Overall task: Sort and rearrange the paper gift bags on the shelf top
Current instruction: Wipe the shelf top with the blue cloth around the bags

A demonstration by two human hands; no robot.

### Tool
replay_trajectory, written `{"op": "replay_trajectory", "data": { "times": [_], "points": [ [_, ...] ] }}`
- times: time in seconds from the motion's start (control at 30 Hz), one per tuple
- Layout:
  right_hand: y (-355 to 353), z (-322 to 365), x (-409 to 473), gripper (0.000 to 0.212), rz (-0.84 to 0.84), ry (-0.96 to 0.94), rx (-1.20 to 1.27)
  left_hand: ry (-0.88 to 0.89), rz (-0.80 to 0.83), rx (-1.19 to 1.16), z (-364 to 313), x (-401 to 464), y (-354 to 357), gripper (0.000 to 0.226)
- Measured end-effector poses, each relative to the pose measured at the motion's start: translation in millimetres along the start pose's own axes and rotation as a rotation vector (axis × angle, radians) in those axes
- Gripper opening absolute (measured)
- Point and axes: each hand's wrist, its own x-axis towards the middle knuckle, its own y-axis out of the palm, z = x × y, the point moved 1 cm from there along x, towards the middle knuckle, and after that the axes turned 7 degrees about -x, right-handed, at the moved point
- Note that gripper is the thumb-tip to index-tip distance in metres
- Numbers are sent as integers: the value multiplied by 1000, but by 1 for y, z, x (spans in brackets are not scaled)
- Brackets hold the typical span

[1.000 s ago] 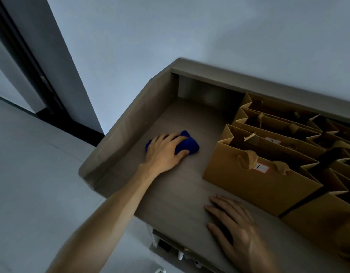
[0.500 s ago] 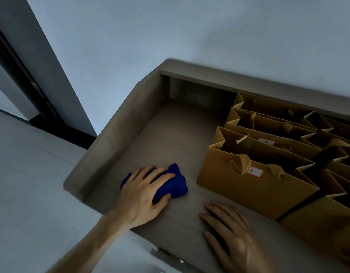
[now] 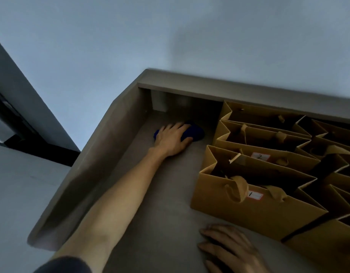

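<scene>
Left hand (image 3: pixel 173 139) lies with fingers spread on a blue cloth (image 3: pixel 191 133) at the shelf's (image 3: pixel 121 194) back corner; right hand (image 3: pixel 232 248) rests flat, fingers apart, near bag 1 (image 3: pixel 249 211); bags stand in rows at right; wiping calls for even pressure, clear of bags.

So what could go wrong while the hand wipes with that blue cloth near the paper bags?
The left hand presses the blue cloth down in the back corner, close to the rear paper bags; a wide sweep might bump them over. The bag labelled 1 stands near the right hand, which rests flat on the shelf top, so shifting it could nudge that bag.
</scene>
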Motion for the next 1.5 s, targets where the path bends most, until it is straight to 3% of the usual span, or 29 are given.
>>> {"op": "replay_trajectory", "data": {
  "times": [0.23, 0.47, 0.63, 0.8, 1.13, 1.5],
  "points": [
    [-3, 6, -5, 23, -36, 62, 73, -69, 55, 38, -5, 52, 2, 59],
    [-10, 12, -9, 23, -33, 92, 159, 108, -4, 5, -13, -20, 10, 53],
    [-9, 12, -8, 26, -32, 86, 158, 97, -88, 58, -20, -101, 15, 53],
    [-7, 8, -6, 27, -4, 77, 130, 152, -47, -8, -7, -75, 11, 53],
    [-10, 6, -4, 23, -57, 61, 162, -63, -30, 43, 54, 24, -17, 58],
    [-9, 10, -11, 21, -77, 108, 290, -132, -161, 51, 52, -70, -11, 55]
  ]
}}
